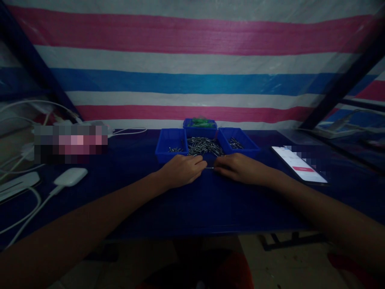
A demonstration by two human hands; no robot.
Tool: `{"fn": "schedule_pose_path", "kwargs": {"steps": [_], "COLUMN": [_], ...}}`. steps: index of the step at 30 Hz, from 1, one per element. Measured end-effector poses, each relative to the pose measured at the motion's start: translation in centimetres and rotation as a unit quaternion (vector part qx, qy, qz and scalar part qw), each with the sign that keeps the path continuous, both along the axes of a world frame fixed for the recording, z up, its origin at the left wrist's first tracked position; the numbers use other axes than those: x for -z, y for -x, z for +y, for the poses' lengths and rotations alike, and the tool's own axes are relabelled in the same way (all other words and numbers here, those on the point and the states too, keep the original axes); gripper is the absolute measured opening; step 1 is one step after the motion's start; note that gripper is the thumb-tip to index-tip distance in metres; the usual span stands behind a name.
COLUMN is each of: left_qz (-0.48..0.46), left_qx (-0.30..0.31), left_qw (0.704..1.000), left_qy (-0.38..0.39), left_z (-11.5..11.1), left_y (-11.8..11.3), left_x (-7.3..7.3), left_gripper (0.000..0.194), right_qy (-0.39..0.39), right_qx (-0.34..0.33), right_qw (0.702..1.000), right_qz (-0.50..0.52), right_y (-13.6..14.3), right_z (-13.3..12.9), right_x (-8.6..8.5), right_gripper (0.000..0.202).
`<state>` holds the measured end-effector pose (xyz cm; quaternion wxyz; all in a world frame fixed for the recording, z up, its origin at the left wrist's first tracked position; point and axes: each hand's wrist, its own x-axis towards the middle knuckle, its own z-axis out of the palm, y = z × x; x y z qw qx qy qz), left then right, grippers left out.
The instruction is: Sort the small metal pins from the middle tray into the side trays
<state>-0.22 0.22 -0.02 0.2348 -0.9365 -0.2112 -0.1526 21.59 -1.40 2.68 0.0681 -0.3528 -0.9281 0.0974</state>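
A thin, silvery, rod-like piece, apparently metal point(209, 167), lies between the two bare hands, above or on the dark blue, smooth-topped counter point(210, 208); whether it touches the surface cannot be told. Its long axis runs left to right, roughly parallel to the counter's near edge, so one end points into each hand. The left hand point(183, 170) has its fingers drawn together at the left end, and the right hand point(236, 166) has its fingers curled at the right end; both appear to pinch the piece, though the fingers hide its ends and the exact grip. Neither hand is clearly nearer, since only a short stretch of bare metal separates the fingertips.

Straight beyond the piece, away from the person, is a heap of small, dark-silver metal pieces point(205, 145). It sits between two open, rectangular blue bins. The left-hand blue bin point(170, 138), with a few similar pieces in it, lies just beyond the left hand; the right-hand blue bin point(247, 151), also holding some, lies just beyond the right hand. Farther back, behind the heap, stands a third blue bin point(201, 131) with green contents.
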Motion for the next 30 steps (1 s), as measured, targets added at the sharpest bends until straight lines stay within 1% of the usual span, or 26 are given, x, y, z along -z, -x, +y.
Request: {"fn": "schedule_pose_path", "kwargs": {"steps": [7, 11, 20, 24, 30], "left_qz": [0.000, 0.003, 0.001, 0.001, 0.001], "left_qx": [-0.003, -0.006, -0.021, -0.026, -0.024], "left_qw": [1.000, 1.000, 0.999, 0.999, 0.999], "left_qy": [0.000, 0.002, 0.024, 0.035, 0.031], "left_z": [-0.01, -0.13, -0.19, -0.19, -0.21], "left_y": [-0.05, -0.11, -0.17, -0.25, -0.32], "left_x": [-0.07, -0.21, -0.23, -0.17, -0.17], "left_gripper": [0.012, 0.012, 0.017, 0.019, 0.019], "right_qy": [0.003, 0.000, -0.011, 0.006, 0.000], "right_qx": [0.000, 0.000, 0.020, 0.024, 0.019], "right_qw": [1.000, 1.000, 1.000, 1.000, 1.000], "right_qz": [0.006, 0.006, -0.002, 0.006, 0.011], "right_y": [-0.16, -0.14, -0.05, -0.07, 0.09], "right_z": [0.17, 0.08, 0.07, 0.02, -0.08], "right_x": [0.20, 0.10, 0.21, 0.12, -0.14], "right_gripper": [0.011, 0.011, 0.024, 0.025, 0.028]}}
